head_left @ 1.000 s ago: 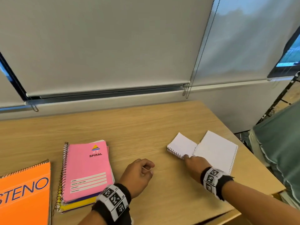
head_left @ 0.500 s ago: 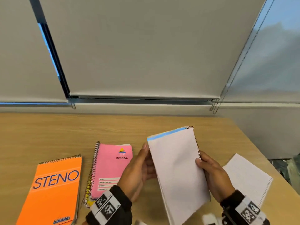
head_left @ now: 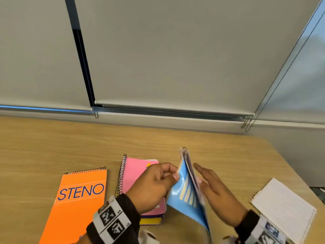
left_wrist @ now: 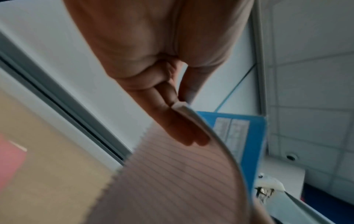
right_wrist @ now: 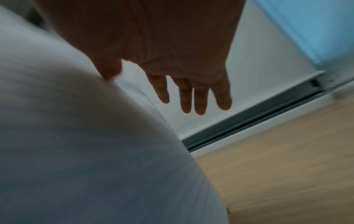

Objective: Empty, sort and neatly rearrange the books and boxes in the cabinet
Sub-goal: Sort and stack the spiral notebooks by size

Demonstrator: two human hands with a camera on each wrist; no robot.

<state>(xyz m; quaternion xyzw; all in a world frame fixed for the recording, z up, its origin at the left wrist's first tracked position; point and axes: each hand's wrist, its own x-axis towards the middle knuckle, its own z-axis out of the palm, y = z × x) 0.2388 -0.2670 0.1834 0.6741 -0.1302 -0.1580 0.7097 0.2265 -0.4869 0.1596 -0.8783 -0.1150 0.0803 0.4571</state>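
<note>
A blue-covered spiral notebook [head_left: 186,191] stands tilted on edge above the wooden table [head_left: 158,141], with its wire binding at the top. My left hand [head_left: 173,175] pinches the free edge of its cover and pages. In the left wrist view the fingers [left_wrist: 178,104] hold the lined pages [left_wrist: 172,181], with the blue cover [left_wrist: 254,136] behind them. My right hand [head_left: 207,180] is open with straight fingers, lying against the notebook's right side. In the right wrist view its thumb touches a white page [right_wrist: 76,136] and the fingers [right_wrist: 191,98] are spread.
A pink spiral notebook [head_left: 133,173] lies on a yellow and purple stack [head_left: 151,220] under my left hand. An orange STENO pad [head_left: 79,199] lies to the left, a white lined pad [head_left: 284,206] near the table's right edge. Roller blinds [head_left: 167,59] hang behind the table.
The notebook has turned from its white face towards me to edge-on, blue cover to the left. My left hand now pinches its edge; my right hand has let go and opened flat.
</note>
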